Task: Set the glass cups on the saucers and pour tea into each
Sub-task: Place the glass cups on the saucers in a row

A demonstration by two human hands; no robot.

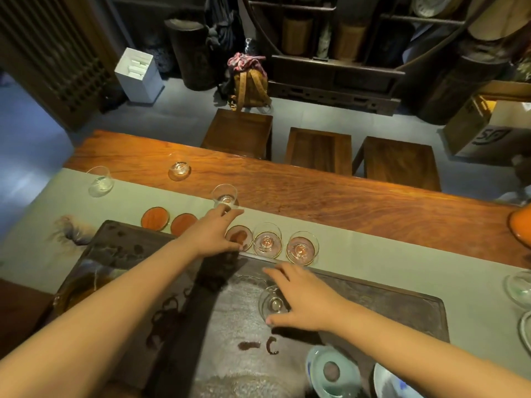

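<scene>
Round brown saucers lie in a row on the grey-green runner: two bare ones (155, 219) (183, 224) at the left, one (240, 237) partly under my left hand. Two glass cups (267, 239) (302, 247) stand on saucers further right. My left hand (214, 229) reaches forward, its fingertips touching a glass cup (225, 196) at the runner's far edge. Two more cups (100, 181) (179, 170) stand farther left. My right hand (301, 297) hovers with spread fingers over a glass vessel (268, 304) on the dark tea tray (402, 297).
A celadon lidded bowl (333, 372) and a white-blue dish (393, 382) sit at the tray's near right. Glassware (518, 288) stands at the right edge, an orange pot (520, 225) beyond. Three wooden stools (319, 150) line the table's far side.
</scene>
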